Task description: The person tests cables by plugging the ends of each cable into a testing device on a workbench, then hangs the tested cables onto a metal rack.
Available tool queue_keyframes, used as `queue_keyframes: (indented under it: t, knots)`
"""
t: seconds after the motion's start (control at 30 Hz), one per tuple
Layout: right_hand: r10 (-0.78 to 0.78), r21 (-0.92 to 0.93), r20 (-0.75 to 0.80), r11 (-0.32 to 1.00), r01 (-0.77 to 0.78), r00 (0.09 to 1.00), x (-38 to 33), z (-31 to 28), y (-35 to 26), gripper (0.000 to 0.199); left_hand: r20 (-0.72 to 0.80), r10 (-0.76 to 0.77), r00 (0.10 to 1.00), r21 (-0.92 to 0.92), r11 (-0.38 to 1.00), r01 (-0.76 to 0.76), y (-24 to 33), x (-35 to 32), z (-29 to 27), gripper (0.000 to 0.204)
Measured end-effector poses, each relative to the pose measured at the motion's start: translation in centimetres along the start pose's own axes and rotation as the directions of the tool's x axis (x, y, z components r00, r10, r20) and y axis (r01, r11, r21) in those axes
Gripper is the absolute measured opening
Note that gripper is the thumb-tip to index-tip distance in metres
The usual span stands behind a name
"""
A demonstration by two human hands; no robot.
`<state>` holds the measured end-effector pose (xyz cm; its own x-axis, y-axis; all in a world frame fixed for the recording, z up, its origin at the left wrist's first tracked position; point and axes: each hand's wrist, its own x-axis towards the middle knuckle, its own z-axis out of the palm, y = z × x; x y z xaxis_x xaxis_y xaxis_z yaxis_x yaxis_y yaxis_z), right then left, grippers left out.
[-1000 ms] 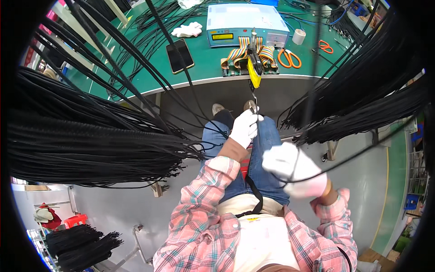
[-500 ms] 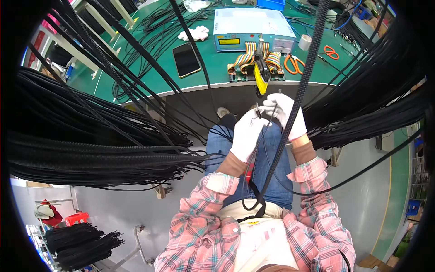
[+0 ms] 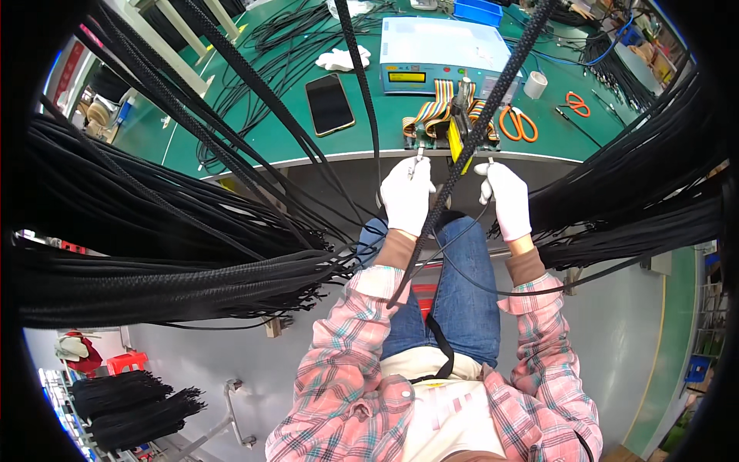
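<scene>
Both my hands wear white gloves. Between finger and thumb, my left hand [image 3: 406,199] grips a small metal cable plug [image 3: 419,154], held up close to the left end of a connector board [image 3: 416,143] at the table's front edge. My right hand [image 3: 509,202] pinches another cable plug [image 3: 490,162] just below the board's right end. From the right hand a thin black cable [image 3: 469,219] hangs down in a loop over my lap. A yellow and black piece [image 3: 456,145] sticks out from the board between my hands. Whether either plug touches the board I cannot tell.
Rainbow ribbon cables [image 3: 444,92] join the board to a light blue test box [image 3: 439,46]. Orange-handled scissors [image 3: 518,125] and a phone [image 3: 329,105] lie on the green table [image 3: 269,142]. Thick bundles of black cables [image 3: 154,281] flank me; a braided cable [image 3: 493,100] crosses in front.
My hands were close together above my lap. They have moved apart and the left has gone up toward the board with its plug. The view has shifted slightly.
</scene>
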<state>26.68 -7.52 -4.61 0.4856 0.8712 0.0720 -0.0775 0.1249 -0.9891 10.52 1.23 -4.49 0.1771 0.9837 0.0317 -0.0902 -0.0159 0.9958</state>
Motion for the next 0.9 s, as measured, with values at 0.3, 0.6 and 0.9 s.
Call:
queue_keyframes:
  t: [0.3,0.6,0.9]
  knots:
    - [-0.050,-0.080,-0.003,0.996,0.049,0.999,-0.1,0.5,-0.1,0.027,-0.080,0.182,0.980,0.215,0.963,-0.162,-1.9,0.9,1.0,0.022]
    - [-0.074,-0.247,-0.042,0.967,0.061,0.996,-0.2,1.0,-0.5,0.025,-0.158,0.381,0.911,0.598,0.771,-0.219,-1.2,0.9,1.8,0.021]
    - [-0.127,-0.447,-0.064,0.891,0.086,0.990,0.1,1.2,-0.2,0.023,-0.174,0.430,0.886,0.771,0.619,-0.149,-0.5,1.4,2.8,0.019]
